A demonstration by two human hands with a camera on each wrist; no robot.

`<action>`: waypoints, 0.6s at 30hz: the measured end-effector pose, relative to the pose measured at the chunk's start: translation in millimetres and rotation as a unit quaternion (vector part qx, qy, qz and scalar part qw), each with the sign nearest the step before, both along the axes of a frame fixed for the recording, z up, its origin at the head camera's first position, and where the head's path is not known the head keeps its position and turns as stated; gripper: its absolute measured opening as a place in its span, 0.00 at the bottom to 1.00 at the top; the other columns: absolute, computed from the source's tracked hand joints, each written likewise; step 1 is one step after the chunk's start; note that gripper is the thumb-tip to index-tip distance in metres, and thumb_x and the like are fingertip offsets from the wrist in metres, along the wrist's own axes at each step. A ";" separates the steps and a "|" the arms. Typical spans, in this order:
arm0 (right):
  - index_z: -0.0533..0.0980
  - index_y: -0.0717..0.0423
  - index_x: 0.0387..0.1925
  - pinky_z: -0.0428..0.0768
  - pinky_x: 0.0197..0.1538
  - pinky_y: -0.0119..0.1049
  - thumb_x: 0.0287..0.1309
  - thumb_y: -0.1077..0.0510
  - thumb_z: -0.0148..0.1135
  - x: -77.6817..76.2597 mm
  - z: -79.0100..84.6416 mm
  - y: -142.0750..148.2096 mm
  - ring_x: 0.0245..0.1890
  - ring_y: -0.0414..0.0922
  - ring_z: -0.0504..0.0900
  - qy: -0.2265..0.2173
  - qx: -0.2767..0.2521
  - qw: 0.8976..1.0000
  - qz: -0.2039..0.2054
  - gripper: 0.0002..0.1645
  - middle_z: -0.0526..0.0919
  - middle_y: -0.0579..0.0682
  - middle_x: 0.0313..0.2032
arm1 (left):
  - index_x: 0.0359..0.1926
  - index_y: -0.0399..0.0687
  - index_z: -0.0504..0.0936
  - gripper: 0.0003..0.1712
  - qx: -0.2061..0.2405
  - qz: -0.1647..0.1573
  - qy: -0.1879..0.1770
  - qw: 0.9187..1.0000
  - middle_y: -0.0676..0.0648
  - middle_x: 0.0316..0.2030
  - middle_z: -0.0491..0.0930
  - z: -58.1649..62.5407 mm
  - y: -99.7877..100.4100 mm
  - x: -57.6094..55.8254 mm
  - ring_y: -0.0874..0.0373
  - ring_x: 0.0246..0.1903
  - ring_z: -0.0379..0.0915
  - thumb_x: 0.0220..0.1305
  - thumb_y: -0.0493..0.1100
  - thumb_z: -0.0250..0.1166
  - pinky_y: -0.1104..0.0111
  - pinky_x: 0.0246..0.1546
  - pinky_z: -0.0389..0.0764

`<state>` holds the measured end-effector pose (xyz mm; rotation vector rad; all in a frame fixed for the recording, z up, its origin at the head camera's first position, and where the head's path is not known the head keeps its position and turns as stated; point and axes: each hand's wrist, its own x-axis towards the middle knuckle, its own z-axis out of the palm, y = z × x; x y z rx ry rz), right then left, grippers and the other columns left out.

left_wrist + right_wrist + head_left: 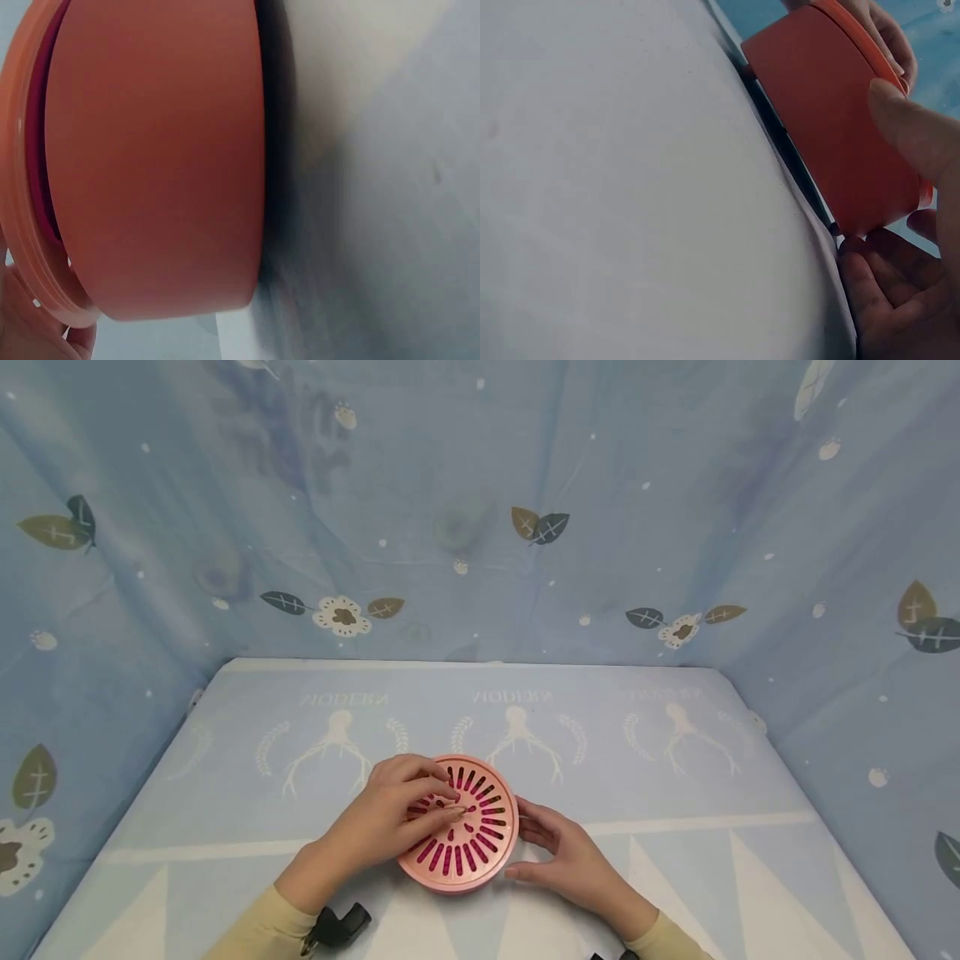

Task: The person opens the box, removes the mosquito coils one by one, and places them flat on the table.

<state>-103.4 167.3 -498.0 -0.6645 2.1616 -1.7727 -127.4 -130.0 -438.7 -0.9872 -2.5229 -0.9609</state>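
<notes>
A round pink box (157, 165) with smooth, straight walls stands on the table. Its pink lid (474, 839) has slots radiating from the centre, with magenta showing through them. My left hand (386, 814) lies over the lid from the left, thumb and fingertips pinched together at its middle; whatever they pinch is mostly hidden. In the left wrist view a gap with a magenta edge shows between lid and wall. On the right, my right hand (570, 864) holds the box's side, its thumb (900, 112) near the lid's rim and curled fingers (889, 277) low by the base.
A pale blue patterned cloth (517, 693) covers the table. Blue printed fabric walls (480, 510) rise behind it and at both sides. A black wrist strap piece (341, 927) hangs below the left wrist.
</notes>
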 end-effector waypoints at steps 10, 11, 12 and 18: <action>0.67 0.52 0.69 0.77 0.61 0.36 0.50 0.52 0.77 -2.3 -0.8 -3.1 0.60 0.45 0.76 0.019 0.011 1.000 -0.018 0.46 0.72 0.50 0.65 | 0.37 0.62 0.88 0.04 0.017 -0.017 0.033 0.999 0.65 0.33 0.77 3.0 5.7 0.1 0.66 0.40 0.72 0.61 0.50 0.72 0.60 0.51 0.73; 0.67 0.53 0.69 0.77 0.60 0.36 0.51 0.52 0.76 -2.2 -1.3 -2.8 0.60 0.46 0.76 0.023 0.011 1.000 -0.017 0.46 0.72 0.51 0.65 | 0.36 0.62 0.88 0.03 0.021 -0.019 0.035 0.999 0.65 0.33 0.77 3.0 6.7 0.5 0.66 0.39 0.73 0.60 0.49 0.72 0.61 0.50 0.73; 0.67 0.53 0.69 0.77 0.60 0.36 0.51 0.52 0.76 -2.2 -1.3 -2.7 0.60 0.46 0.77 0.024 0.013 0.999 -0.018 0.45 0.72 0.51 0.65 | 0.36 0.61 0.88 0.03 0.025 -0.021 0.037 0.999 0.66 0.33 0.77 2.8 7.8 0.9 0.67 0.38 0.73 0.60 0.49 0.73 0.61 0.49 0.74; 0.68 0.55 0.68 0.78 0.59 0.35 0.52 0.51 0.76 -2.0 -2.8 -1.9 0.58 0.46 0.77 0.029 0.021 0.999 -0.022 0.44 0.74 0.52 0.63 | 0.36 0.62 0.88 0.03 0.044 -0.014 0.034 0.998 0.68 0.34 0.78 1.5 11.0 3.7 0.70 0.39 0.73 0.60 0.47 0.73 0.65 0.51 0.74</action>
